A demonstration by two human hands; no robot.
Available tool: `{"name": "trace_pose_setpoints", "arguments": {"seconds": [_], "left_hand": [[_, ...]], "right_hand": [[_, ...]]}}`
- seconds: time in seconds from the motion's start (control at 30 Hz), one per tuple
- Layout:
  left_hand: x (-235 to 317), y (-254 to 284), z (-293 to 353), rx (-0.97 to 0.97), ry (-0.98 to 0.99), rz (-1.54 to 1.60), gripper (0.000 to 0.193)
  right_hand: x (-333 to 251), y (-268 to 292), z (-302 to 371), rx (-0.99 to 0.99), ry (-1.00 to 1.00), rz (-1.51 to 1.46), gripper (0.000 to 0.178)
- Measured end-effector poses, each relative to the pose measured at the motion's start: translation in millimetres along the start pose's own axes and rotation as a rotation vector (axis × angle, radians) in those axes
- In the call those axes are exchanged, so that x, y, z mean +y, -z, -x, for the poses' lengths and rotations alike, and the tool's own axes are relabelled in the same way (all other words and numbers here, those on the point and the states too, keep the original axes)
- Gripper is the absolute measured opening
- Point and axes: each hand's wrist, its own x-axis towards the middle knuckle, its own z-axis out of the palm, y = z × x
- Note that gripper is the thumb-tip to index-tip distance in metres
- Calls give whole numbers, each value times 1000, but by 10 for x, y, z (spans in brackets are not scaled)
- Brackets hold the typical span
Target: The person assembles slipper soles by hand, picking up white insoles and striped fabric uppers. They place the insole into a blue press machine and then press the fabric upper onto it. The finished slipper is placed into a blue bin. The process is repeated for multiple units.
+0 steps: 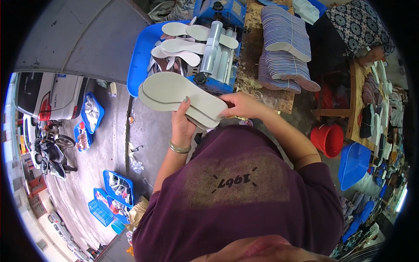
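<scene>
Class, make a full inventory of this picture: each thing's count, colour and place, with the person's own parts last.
Held insoles: at least two, off-white, centre
Large tub: one, blue, top
Loose insoles: several, off-white, in or over that tub
Roller machine: one, blue and grey, top
Bench: one, brown, top
Striped bundles: at least two, blue-white, on the bench
Bucket: one, red, right
Right-hand tub: one, blue, below the bucket
Floor containers: several, blue, left
Car: one, white, left
Motorcycle: at least one, dark, left
Shirt: one, purple, bottom
Bangle: one, silvery, left wrist
Left fingers, right fingers: bare, on the held insoles
</scene>
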Motion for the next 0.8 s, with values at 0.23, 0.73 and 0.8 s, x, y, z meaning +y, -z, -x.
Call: {"name": "trace_pose_setpoints", "arguments": {"seconds": [0.23, 0.73, 0.8], "left_hand": [[59, -177, 49, -57, 19, -86, 38], [218, -186, 21, -96, 11, -135, 49], [249, -177, 53, -157, 48, -80, 45]], "right_hand": [[387, 107, 181, 622, -11, -704, 29], [1744, 1151, 68, 1194, -229, -452, 29], [1772, 1155, 22, 1189, -240, -440, 29]]}}
